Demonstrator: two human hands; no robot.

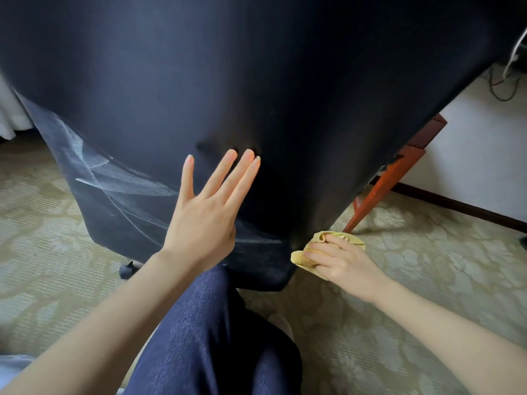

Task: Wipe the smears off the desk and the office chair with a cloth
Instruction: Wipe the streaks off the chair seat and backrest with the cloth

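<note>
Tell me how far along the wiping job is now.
Looks done: the right part of the dark navy fabric chair back shows no smears. In hand: the right hand grips the crumpled yellow cloth at its lower edge; the flat left hand presses on it. Remaining: white smears on its left side; the desk top is unseen.

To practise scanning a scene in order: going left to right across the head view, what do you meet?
chair caster → left hand → right hand gripping the yellow cloth → red wooden desk leg → cables
</note>
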